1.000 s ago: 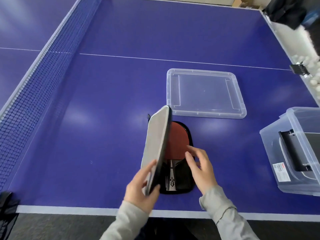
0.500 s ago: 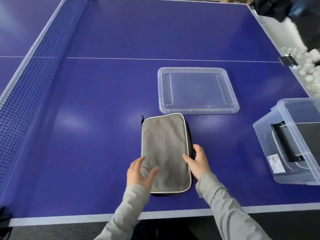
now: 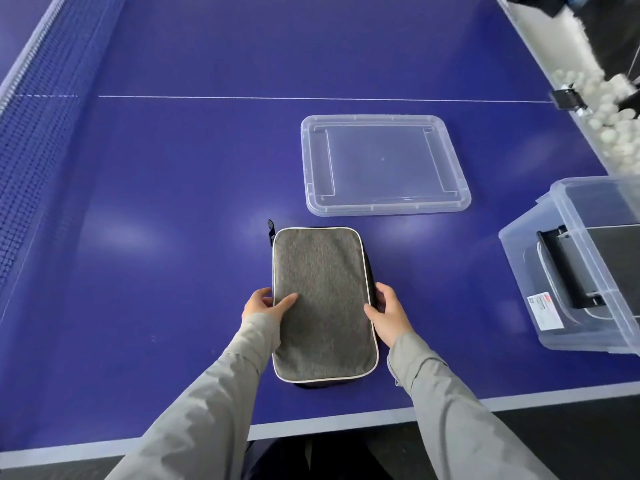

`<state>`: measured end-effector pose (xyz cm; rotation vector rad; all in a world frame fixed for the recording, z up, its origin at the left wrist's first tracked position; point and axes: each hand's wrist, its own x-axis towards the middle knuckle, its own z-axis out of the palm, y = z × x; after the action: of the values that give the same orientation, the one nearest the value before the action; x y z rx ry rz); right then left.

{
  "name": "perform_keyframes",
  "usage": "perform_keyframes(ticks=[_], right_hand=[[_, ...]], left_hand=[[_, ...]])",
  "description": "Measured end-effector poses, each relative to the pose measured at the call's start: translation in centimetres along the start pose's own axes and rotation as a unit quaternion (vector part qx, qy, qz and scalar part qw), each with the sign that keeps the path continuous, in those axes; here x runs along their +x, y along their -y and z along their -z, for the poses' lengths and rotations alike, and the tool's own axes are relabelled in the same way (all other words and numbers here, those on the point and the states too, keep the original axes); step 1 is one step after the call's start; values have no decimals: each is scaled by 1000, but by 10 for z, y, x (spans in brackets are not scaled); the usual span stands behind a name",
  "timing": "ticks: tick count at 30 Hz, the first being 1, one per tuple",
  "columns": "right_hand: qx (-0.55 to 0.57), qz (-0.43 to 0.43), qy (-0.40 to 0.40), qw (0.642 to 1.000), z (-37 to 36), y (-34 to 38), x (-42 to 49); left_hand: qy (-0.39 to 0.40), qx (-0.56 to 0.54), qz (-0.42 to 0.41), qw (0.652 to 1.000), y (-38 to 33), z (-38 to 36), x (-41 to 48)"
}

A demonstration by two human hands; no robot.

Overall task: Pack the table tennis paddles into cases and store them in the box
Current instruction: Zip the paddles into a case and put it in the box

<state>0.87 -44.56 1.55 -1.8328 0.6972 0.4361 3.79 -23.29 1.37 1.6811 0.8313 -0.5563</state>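
Head view: the grey case (image 3: 323,303) lies flat on the blue table (image 3: 173,202), flap down, close to the near edge and just this side of the clear lid (image 3: 384,164). Both hands are on it. The left hand (image 3: 265,303) grasps the left edge, thumb laid over the top fabric, fingers curled at the side. The right hand (image 3: 388,313) clasps the right edge the same way, thumb on the white piping, fingers wrapped down the dark side wall. A black zip pull (image 3: 270,226) sticks out at the far left corner.

The lid rests upside down, apart from the case. Out right sits the clear box (image 3: 588,271), open, tilted toward the camera, a label (image 3: 545,312) on its near wall, something dark and grey inside; what it is I cannot tell. The net (image 3: 31,168) runs along the left. White balls (image 3: 616,112) pile up past the right edge.
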Motion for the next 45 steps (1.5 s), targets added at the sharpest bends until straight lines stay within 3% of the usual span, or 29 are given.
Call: perform_keyframes(ticks=[6,16,21,28,30,32,37,40,45], right_hand=[[-44,7,-6,999,4,-2,3],[-76,4,-18,997,14,2,5],[-82,2,-16,997,17,2,7],[-74,-1,-23,997,24,-1,9],[-97,24,-53,994,22,-2,6],[-156,84,-133,975,19,-3,-5],[-203,288,-323,878,13,-14,-67],[-180,328,-326,868,-2,-25,-101],[-186,314,-300,881,-37,-21,-111]], left_hand=[[53,-45,27,997,-7,-3,-3],[75,-122,58,988,-2,-18,-4],[121,-153,24,981,-2,-24,-11],[114,-179,16,977,-4,-35,-19],[104,-189,13,976,-4,-37,-20],[87,-206,15,975,-5,-39,-24],[11,-278,27,960,-16,-43,-32],[-27,-331,34,943,-29,-43,-35],[-65,-376,46,923,-42,-47,-40]])
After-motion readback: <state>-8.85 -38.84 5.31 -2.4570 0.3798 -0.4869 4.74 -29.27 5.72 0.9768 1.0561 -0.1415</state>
